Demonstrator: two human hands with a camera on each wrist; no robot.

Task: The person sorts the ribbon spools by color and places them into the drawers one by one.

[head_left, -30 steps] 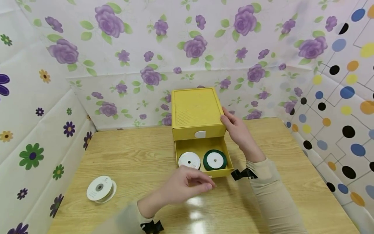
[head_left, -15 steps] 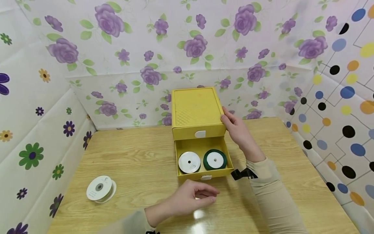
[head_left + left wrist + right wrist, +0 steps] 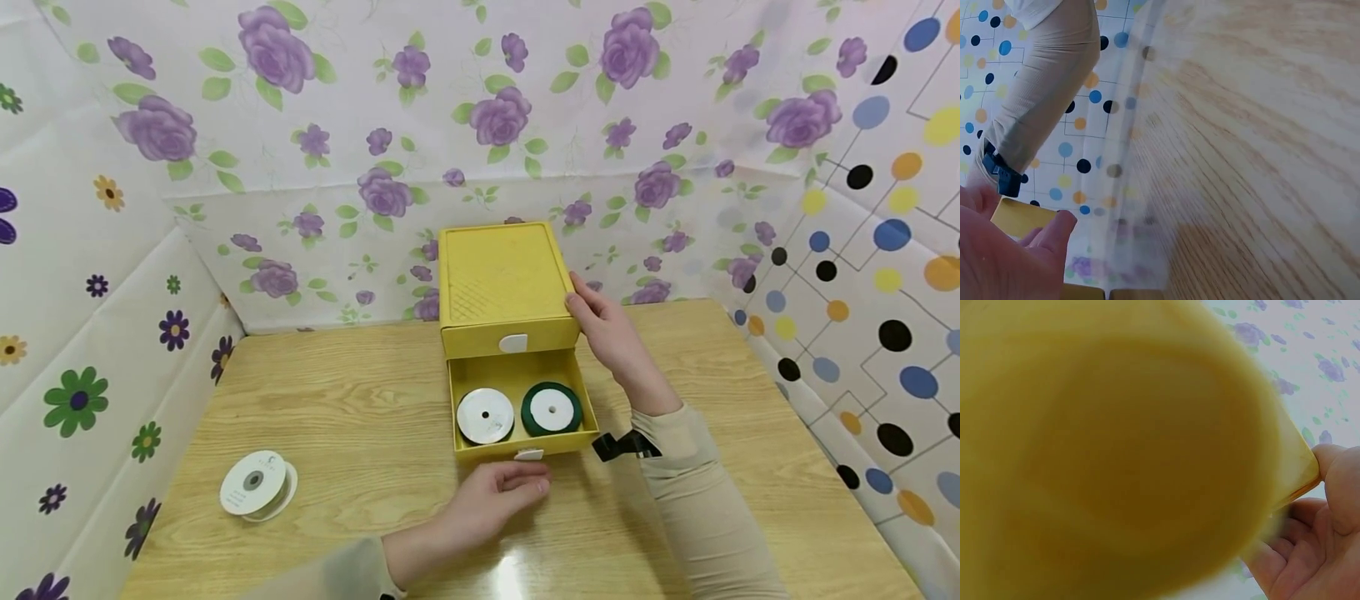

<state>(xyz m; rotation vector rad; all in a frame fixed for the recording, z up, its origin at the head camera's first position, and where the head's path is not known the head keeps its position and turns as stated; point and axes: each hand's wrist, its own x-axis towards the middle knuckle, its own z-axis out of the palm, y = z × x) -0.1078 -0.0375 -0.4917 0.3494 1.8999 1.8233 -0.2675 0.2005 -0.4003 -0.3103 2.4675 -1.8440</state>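
A yellow two-drawer box (image 3: 506,271) stands at the back of the table, its lower drawer (image 3: 513,375) pulled out. Inside that drawer lie a white-faced ribbon spool (image 3: 486,416) on the left and a dark green ribbon spool (image 3: 572,411) with a white centre on the right. My left hand (image 3: 487,504) hovers just in front of the drawer's white handle (image 3: 529,455), fingers loosely bent and holding nothing. My right hand (image 3: 611,342) grips the box's right edge, thumb on top and fingers along the side. In the right wrist view the yellow box fills much of the picture, blurred.
Another white ribbon spool (image 3: 255,483) lies on the wooden table (image 3: 337,408) at the left. The upper drawer (image 3: 480,340) with its white handle is closed. Patterned cloth walls (image 3: 337,133) enclose the table at the back and both sides.
My left hand has drawn back from over the drawer front towards me, uncovering the lower handle and the white spool. The right hand, box and spools stay put.
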